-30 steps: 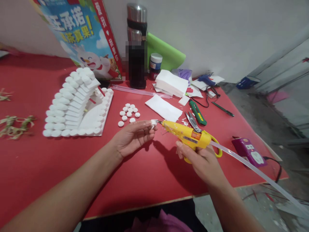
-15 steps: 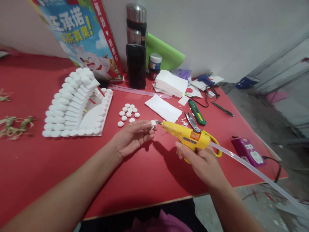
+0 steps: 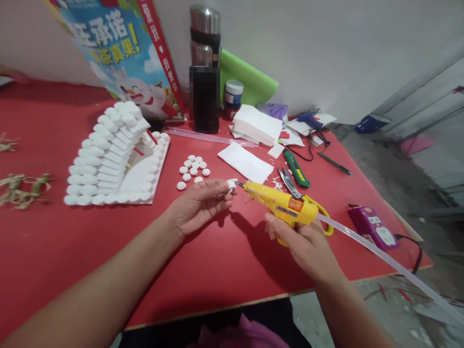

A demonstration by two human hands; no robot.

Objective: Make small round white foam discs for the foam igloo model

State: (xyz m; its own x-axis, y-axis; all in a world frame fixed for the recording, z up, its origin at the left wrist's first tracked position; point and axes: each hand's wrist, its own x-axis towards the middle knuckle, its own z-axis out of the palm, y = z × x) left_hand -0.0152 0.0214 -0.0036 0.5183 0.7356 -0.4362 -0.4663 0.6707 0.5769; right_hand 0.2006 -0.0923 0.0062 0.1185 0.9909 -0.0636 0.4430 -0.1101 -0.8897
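My left hand [image 3: 197, 205] pinches a small white foam disc [image 3: 231, 184] between its fingertips, above the red table [image 3: 217, 270]. My right hand [image 3: 302, 241] grips a yellow hot glue gun [image 3: 284, 205]. The gun's nozzle touches the disc. A long clear glue stick [image 3: 380, 256] trails out of the back of the gun to the right. A white foam house model [image 3: 116, 157] covered in round discs stands to the left. A cluster of several loose white discs [image 3: 192, 169] lies between the model and my hands.
Behind my hands lie white foam sheets [image 3: 253, 140], scissors [image 3: 288, 181], a green utility knife [image 3: 296, 169], a pen [image 3: 335, 164] and a blue glue gun [image 3: 308, 118]. A black bottle [image 3: 205, 99], a steel flask [image 3: 205, 34] and a poster [image 3: 123, 53] stand at the back. A purple power strip [image 3: 373, 227] sits at the right edge.
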